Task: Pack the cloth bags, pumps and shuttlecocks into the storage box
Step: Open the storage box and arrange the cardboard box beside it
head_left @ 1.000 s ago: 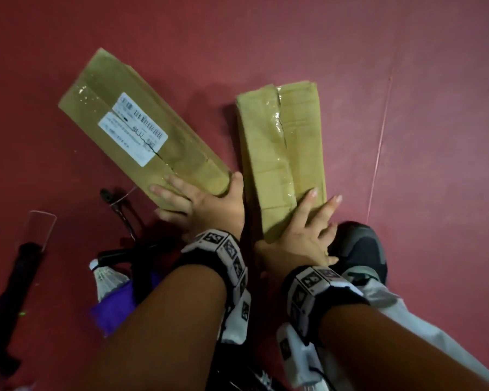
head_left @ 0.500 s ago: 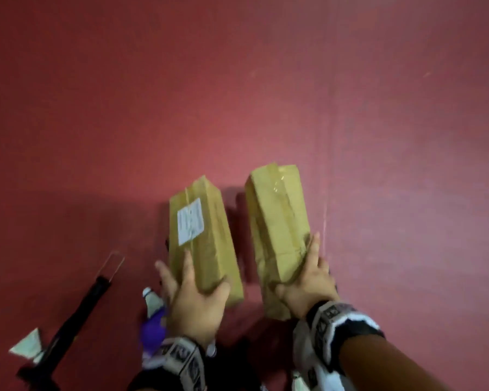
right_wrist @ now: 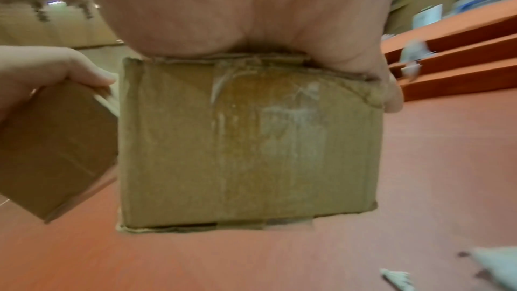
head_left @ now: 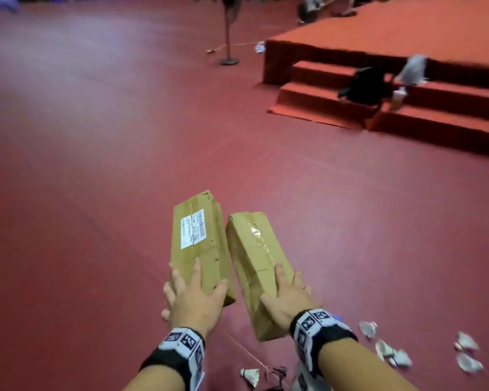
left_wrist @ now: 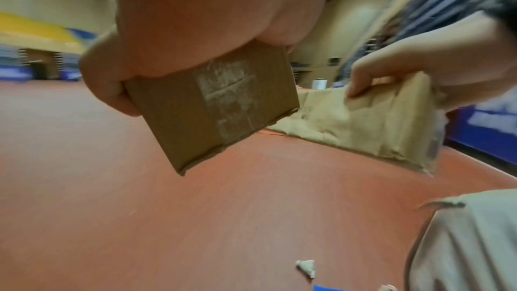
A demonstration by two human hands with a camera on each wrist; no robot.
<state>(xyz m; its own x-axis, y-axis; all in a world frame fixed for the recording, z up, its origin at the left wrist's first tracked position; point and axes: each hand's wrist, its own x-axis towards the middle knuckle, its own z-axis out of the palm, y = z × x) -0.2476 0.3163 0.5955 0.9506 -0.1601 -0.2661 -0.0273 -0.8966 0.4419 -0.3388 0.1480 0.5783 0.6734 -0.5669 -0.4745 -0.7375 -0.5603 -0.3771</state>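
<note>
Both hands are up off the floor, each carrying a long cardboard box, so two boxes side by side pointing toward 12 o'clock in the head view. The left hand [head_left: 194, 299] has its fingers [head_left: 196, 270] laid over the top of the labelled box [head_left: 198, 235] with the thumb wrapped round its right edge, gripping the near end. The right hand [head_left: 290, 296] does the same on the taped box [head_left: 256, 258], thumb on the left side, fingers over the top and down the right edge. The far ends of the boxes look like they're touching or almost, can't tell which. Down on the red floor [head_left: 96, 193] at about 6 o'clock there's a shuttlecock [head_left: 250, 376] next to some dark cord, and a scatter of more shuttlecocks [head_left: 390, 352], blurry, at roughly 4 o'clock. Carpeted steps [head_left: 322, 94] sit off at 1 o'clock with a black bag [head_left: 364, 86] on them, and a fan stand [head_left: 229, 32] at 12.
</note>
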